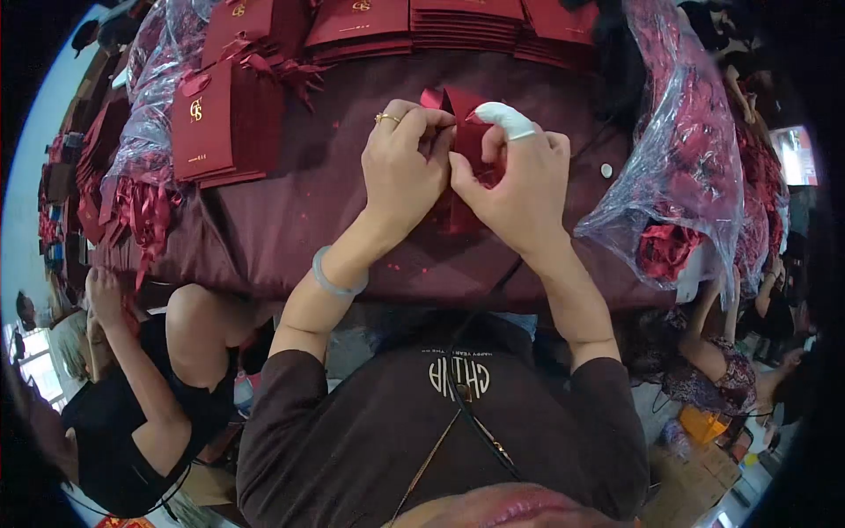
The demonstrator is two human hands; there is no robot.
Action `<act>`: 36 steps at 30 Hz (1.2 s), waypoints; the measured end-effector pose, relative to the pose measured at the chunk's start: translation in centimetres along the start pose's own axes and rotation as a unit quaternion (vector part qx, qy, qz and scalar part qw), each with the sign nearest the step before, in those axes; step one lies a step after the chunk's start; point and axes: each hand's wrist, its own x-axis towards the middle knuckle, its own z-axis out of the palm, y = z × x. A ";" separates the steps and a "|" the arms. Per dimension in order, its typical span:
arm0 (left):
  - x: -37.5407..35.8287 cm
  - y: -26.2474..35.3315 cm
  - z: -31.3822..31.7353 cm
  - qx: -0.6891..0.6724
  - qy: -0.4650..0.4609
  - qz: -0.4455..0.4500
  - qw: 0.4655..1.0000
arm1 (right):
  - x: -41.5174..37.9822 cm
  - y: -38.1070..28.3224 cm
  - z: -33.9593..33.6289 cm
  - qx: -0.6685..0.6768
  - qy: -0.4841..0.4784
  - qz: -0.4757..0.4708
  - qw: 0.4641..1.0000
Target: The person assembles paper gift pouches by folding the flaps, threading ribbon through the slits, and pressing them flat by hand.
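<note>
A small red paper bag (465, 216) is between my hands on the dark red tablecloth, with its upper part partly hidden by my fingers. At its upper left a strip of shiny red ribbon (429, 97) sticks out. My left hand (405, 163), with a gold ring and a pale bangle at the wrist, pinches the bag's upper edge. My right hand (519, 176) curls around the other side, thumb and fingers bent at the bag. A white cover (504, 119) sheathes one of its fingers. Exactly what the fingertips grip is hidden.
Stacked red bags (204, 123) with gold print stand at the left, and further stacks (466, 26) line the back. Clear plastic sacks of red material (673, 202) lie at the right. A small white disc (606, 171) rests nearby. Other people sit on both sides.
</note>
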 end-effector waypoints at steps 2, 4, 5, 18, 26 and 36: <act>-0.3 0.3 0.0 -0.019 -0.011 -0.004 1.000 | -0.3 0.0 -0.2 -0.035 -0.024 -0.004 0.999; -0.4 0.7 0.0 0.010 0.005 0.027 1.000 | -0.3 -0.4 -0.7 -0.001 -0.056 0.011 0.998; -0.3 1.1 -0.5 0.022 -0.001 0.057 0.998 | -0.2 -1.1 -1.4 0.029 -0.063 0.027 0.997; -1.1 2.8 -0.6 0.140 0.045 0.144 0.979 | -0.9 0.7 0.1 -0.101 0.152 -0.041 0.982; -2.3 5.0 -1.5 0.135 -0.031 0.167 0.976 | 0.2 3.6 -0.9 -0.085 0.239 -0.040 0.967; -4.7 4.4 -3.9 -0.044 -0.083 -0.038 0.995 | 0.2 4.3 -1.5 -0.133 0.195 -0.064 0.970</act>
